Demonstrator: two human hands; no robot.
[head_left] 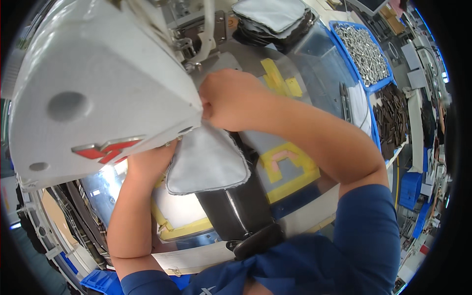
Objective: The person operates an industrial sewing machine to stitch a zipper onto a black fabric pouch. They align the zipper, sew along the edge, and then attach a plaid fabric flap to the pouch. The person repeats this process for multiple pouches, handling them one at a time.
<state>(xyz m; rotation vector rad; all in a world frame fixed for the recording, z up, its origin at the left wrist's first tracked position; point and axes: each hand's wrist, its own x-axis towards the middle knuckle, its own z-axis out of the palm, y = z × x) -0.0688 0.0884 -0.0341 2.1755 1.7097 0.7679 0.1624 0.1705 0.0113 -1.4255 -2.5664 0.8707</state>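
Under the machine head: the white sewing machine [98, 93] fills the upper left, and both hands are tucked in right beneath its front end
Right hand [231, 101]: fingers curled tight, pinching the top edge of the grey fabric panel [209, 162] hard against the machine
Left hand [150, 164]: pressed to the panel's left edge, fingers hidden under the machine, so I cannot tell how they're set
Workpiece: grey panel lies on the clear table plate [314, 73], joined below to a black zippered piece [238, 209] that runs down toward the person's lap
Progress: by my reading, mid-seam; the panel's near half lies free, its far end sits at the needle area, which is out of sight
Left to do: a stack of grey panels [275, 17] waits beyond
Nearby: blue bin of metal parts [364, 51], yellow tape guides [287, 164] on the plate
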